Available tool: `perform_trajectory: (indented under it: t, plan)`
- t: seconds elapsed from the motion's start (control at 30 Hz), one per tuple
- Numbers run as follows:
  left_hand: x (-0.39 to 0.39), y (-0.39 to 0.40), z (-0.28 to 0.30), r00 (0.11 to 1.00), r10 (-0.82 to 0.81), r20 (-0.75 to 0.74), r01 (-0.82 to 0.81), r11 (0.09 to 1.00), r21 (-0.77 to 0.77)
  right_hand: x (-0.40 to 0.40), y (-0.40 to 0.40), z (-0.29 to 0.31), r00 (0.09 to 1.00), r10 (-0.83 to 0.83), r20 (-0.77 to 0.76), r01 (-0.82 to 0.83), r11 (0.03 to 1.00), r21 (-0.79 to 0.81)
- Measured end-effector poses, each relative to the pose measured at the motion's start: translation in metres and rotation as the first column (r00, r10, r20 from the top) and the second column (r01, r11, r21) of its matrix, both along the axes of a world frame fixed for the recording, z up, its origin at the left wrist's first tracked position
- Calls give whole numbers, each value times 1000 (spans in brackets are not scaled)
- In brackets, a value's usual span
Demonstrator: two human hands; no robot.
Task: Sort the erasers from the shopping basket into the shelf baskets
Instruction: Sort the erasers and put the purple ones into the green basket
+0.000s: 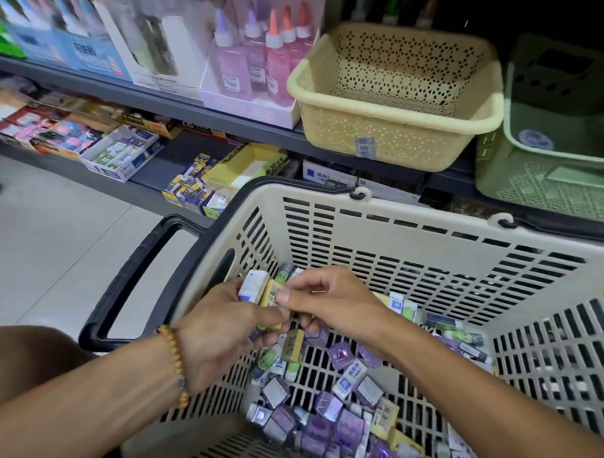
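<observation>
Holding erasers over shopping basket (pixel 430 240).
Left hand (pixel 221 332) grips white eraser (pixel 252 285) and yellow eraser (pixel 270 293); right hand (pixel 332 302) pinches the yellow one. Loose erasers (pixel 338 422) fill basket bottom; cream shelf basket (pixel 393 129) and green shelf basket (pixel 549 175) behind.

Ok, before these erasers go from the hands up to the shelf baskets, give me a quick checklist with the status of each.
1. Left hand grips a small stack of erasers: ok.
2. Right hand pinches that stack's end: ok.
3. Cream shelf basket has room, its inside looks bare: ok.
4. Green shelf basket contents: cannot tell, too dark.
5. Held erasers all one kind: not ok, white and yellow wrappers together.
6. Shopping basket emptied: not ok, many erasers remain.
</observation>
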State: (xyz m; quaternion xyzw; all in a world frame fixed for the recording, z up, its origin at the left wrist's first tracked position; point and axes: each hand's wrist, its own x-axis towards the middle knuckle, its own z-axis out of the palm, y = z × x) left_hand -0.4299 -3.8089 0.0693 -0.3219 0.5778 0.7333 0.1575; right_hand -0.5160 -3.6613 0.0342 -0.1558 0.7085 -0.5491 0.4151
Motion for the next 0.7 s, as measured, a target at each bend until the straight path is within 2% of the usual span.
perform_trajectory:
  t: [0.1,0.2,0.27,0.33,0.4,0.57,0.7]
  plan:
    - [0,3,0,999,-36,4,36,999,8,-2,6,-1,992,-36,121,42,998,-47]
    - [-1,2,-3,998,41,43,-42,999,11,-14,23,-10,928,-217,302,241,969,-47]
    - [-2,0,-4,993,88,85,-90,996,21,-23,33,-17,907,-324,269,313,946,86]
    - [-2,0,-3,990,105,99,-111,993,51,-27,34,-27,913,-358,194,314,923,222]
    - [-2,-1,-3,986,137,95,-146,985,94,-28,26,-36,915,-371,159,320,906,277]
    - [-2,1,-2,990,125,69,-134,981,137,-31,5,-44,914,-373,156,324,907,268]
    - [-4,1,-3,993,108,48,-113,987,115,-26,11,-34,951,-300,75,279,937,209]
